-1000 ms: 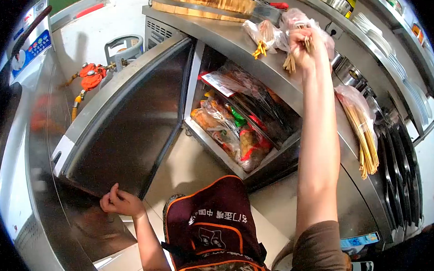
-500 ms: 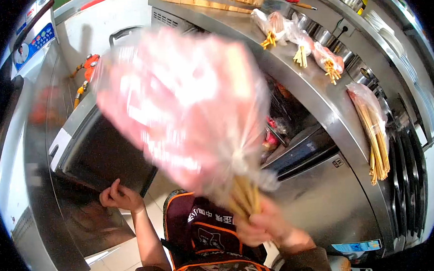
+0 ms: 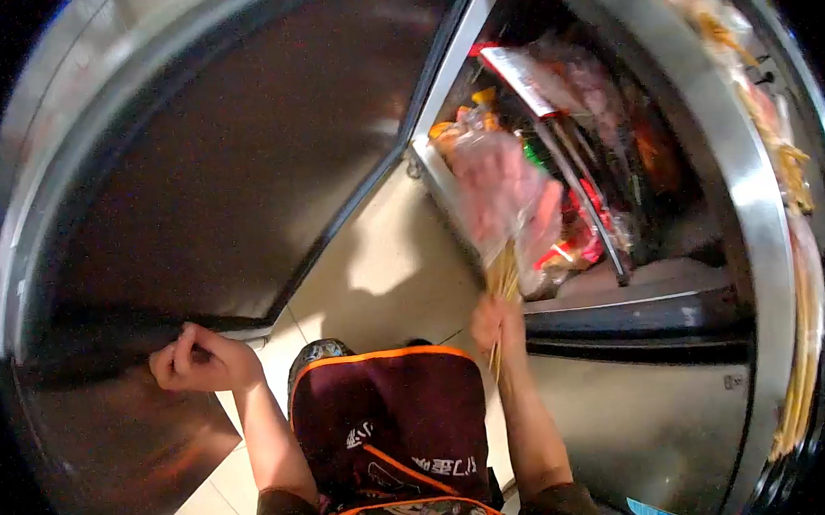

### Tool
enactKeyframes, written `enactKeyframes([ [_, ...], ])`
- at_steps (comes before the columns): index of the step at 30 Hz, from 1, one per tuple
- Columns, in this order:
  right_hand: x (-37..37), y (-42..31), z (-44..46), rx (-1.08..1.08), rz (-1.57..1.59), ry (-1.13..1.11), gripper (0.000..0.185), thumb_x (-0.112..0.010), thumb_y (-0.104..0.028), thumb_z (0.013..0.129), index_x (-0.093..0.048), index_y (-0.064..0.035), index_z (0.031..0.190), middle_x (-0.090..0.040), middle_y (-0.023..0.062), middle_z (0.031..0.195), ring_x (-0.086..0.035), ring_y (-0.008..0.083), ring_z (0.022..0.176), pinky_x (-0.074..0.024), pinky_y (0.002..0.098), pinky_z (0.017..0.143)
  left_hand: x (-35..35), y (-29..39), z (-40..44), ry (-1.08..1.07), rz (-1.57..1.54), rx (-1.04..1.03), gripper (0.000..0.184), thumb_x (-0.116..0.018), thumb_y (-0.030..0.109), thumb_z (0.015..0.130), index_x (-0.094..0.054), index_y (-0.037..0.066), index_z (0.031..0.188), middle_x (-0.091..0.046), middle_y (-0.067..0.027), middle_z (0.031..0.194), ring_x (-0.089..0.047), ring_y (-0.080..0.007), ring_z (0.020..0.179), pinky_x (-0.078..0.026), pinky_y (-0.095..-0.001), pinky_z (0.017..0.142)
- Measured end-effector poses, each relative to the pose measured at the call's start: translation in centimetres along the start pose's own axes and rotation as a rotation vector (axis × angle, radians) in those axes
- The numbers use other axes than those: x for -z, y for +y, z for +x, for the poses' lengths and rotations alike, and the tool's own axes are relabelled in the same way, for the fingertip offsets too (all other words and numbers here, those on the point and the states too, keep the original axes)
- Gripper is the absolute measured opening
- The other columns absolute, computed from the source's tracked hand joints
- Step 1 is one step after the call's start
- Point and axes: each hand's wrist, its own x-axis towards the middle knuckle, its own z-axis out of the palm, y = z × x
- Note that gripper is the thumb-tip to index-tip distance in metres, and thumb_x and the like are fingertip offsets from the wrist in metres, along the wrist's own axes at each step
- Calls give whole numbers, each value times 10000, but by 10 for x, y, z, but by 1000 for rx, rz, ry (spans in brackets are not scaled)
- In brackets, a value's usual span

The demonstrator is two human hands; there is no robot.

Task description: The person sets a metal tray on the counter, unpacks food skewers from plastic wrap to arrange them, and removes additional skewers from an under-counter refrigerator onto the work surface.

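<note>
The right hand (image 3: 498,326) is closed around the sticks (image 3: 503,276), which jut from the mouth of a clear bag (image 3: 502,183) of pink pieces and poke out below the fist. The bag points away from the person, at the fridge (image 3: 438,174) opening, over its left edge and close to the near left corner; whether it touches the packets behind it cannot be told. The left hand (image 3: 203,360) has its fingers loosely curled in, with the thumb up, just beside the near edge of the open door (image 3: 240,164); whether it grips that edge cannot be told.

Inside the fridge, orange and red packets (image 3: 575,249) lie along the left edge and near the front, partly hidden by the bag. A dark rack (image 3: 588,188) with a pale strip at its far end slants beside them, and more clear bags (image 3: 576,76) lie to its right. On the counter (image 3: 765,192), along the right edge, are blurred bags (image 3: 769,113), with a bundle (image 3: 798,405) of long sticks nearer the person
</note>
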Motion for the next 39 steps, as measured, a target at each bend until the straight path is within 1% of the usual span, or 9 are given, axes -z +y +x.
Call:
enactKeyframes([
  [13, 90, -89, 273, 747, -67, 108, 201, -421, -143, 882, -364, -92, 697, -370, -16, 616, -343, 85, 531, -286, 227, 456, -8, -22, -2, 92, 309, -242, 193, -620, -2, 762, -465, 66, 853, -401, -81, 890, -414, -178, 829, -351, -288, 769],
  [15, 134, -114, 324, 617, -145, 595, 71, -455, -148, 860, -474, -83, 839, -386, -14, 573, -372, 102, 474, -295, 199, 431, -3, -31, -5, 66, 338, -231, 213, -626, -8, 752, -462, 60, 870, -410, -83, 888, -423, -181, 819, -354, -292, 766],
  [16, 80, -121, 293, 842, -210, 428, 176, -382, -97, 858, -353, -99, 685, -366, 11, 671, -334, 123, 575, -306, 227, 514, -2, -36, -8, 132, 318, -173, 188, -626, 22, 761, -483, 65, 874, -453, -77, 856, -435, -190, 827, -354, -306, 777],
  [21, 167, -188, 343, 735, -218, 554, 142, -391, -108, 857, -365, -89, 720, -374, 31, 711, -344, 140, 616, -317, 242, 535, 0, -40, -2, 86, 367, -374, 191, -605, 67, 789, -478, 57, 931, -502, -77, 864, -461, -204, 836, -356, -340, 814],
  [26, 193, -210, 339, 699, -242, 596, 113, -400, -120, 857, -376, -79, 754, -382, 52, 750, -353, 156, 657, -329, 256, 556, 27, -75, -19, 132, 385, -81, 171, -596, 122, 803, -490, 50, 916, -467, -83, 941, -438, -211, 868, -337, -349, 856],
  [28, 196, -211, 336, 691, -241, 617, 104, -404, -125, 856, -380, -75, 768, -385, 60, 766, -357, 163, 673, -333, 261, 565, 1, -50, -4, 79, 347, -397, 126, -584, 141, 811, -515, 51, 865, -479, -70, 891, -431, -206, 881, -321, -355, 887],
  [32, 201, -212, 333, 683, -259, 660, 92, -411, -134, 856, -389, -67, 796, -392, 76, 798, -365, 176, 706, -342, 273, 581, 9, -56, -10, 86, 346, -372, 100, -576, 137, 815, -531, 52, 842, -486, -64, 882, -423, -204, 898, -301, -374, 922],
  [35, 202, -209, 332, 688, -270, 685, 91, -416, -142, 855, -396, -62, 817, -397, 88, 821, -371, 187, 730, -349, 281, 594, 36, -90, -30, 22, 521, 87, 94, -569, 128, 817, -534, 53, 862, -473, -62, 895, -422, -205, 898, -290, -391, 944],
  [39, 205, -207, 332, 687, -282, 709, 99, -423, -151, 855, -405, -54, 845, -403, 105, 853, -378, 200, 763, -358, 292, 611, 25, -79, -21, 26, 447, -218, 90, -584, 91, 801, -525, 56, 859, -447, -68, 910, -433, -189, 871, -311, -381, 936],
])
